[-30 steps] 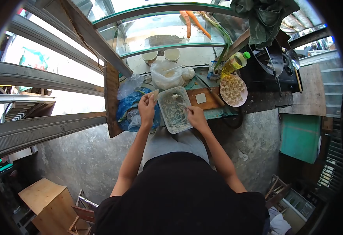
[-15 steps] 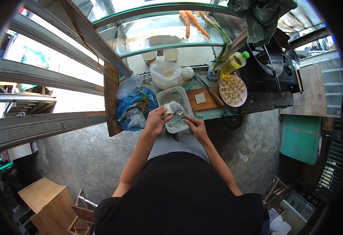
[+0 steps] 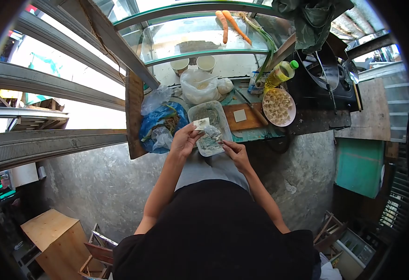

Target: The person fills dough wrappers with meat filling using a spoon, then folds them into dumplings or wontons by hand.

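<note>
My left hand (image 3: pixel 185 141) pinches a pale square dumpling wrapper (image 3: pixel 201 123), which has a small dark bit on it. In my right hand (image 3: pixel 235 154) is a spoon (image 3: pixel 212 132), its bowl over a clear plastic tub (image 3: pixel 226 122) smeared with greyish filling. Just beyond the right hand, another square wrapper (image 3: pixel 239 115) lies flat on a wooden cutting board (image 3: pixel 249 125). A knife (image 3: pixel 255 112) rests across the board's right side. Folded dumplings (image 3: pixel 277 107) fill a pink plate (image 3: pixel 293 114) to the right.
A blue bag (image 3: pixel 179 113) of greens sits left of the tub. Behind are a white plastic bag (image 3: pixel 199 88) and two paper cups (image 3: pixel 206 64). An oil bottle (image 3: pixel 281 73) stands near the stove (image 3: pixel 349 88). Carrots (image 3: pixel 236 28) lie on the glass shelf.
My left hand has raised the wrapper slightly, showing more of its face. The spoon has shifted down and right, away from the wrapper, and sits lower over the tub.
</note>
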Tool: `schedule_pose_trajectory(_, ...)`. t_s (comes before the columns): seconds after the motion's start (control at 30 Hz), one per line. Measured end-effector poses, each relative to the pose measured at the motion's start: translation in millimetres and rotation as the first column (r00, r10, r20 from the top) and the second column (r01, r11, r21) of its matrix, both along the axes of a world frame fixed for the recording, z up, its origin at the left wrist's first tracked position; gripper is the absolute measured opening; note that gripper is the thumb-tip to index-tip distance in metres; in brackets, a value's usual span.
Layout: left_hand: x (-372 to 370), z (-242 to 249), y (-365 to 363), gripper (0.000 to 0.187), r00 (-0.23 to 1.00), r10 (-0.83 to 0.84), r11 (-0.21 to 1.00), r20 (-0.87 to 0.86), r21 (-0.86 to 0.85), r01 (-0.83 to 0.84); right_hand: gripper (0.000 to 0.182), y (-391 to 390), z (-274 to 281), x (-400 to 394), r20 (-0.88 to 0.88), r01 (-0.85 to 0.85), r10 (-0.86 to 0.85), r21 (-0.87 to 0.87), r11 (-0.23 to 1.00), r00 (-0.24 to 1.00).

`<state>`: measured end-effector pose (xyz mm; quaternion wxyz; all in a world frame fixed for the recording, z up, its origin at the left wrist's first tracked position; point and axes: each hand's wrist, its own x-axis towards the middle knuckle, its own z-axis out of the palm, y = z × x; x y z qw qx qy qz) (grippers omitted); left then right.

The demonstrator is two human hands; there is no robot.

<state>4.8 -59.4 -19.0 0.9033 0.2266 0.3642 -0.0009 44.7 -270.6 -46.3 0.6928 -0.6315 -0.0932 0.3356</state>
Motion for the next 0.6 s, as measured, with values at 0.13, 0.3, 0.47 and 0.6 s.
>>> schedule_pose_trajectory(0.13,3,14,7,0.03,0.994,0.061,0.958,0.089,0.274,-0.084,0.02,-5,20,10,-0.073,0.027,-0.029,-0.024,0.999,0.997)
schedule_pose_trajectory(0.3,0,18,13,0.032,0.987,0.066,0.939,0.149,0.326,-0.112,0.019,4,3,26,0.304,0.122,-0.017,-0.328,0.937,0.952)
schedule_pose_trajectory(0.47,-10,15,16,0.033,0.982,0.002,0.977,0.19,0.211,-0.043,0.026,32,9,22,0.55,0.261,0.395,-0.769,0.584,0.736)
schedule_pose_trajectory(0.6,-15,11,21,0.032,0.989,0.059,0.98,0.134,0.181,-0.084,0.028,42,6,20,0.471,0.242,0.486,-0.853,0.462,0.736)
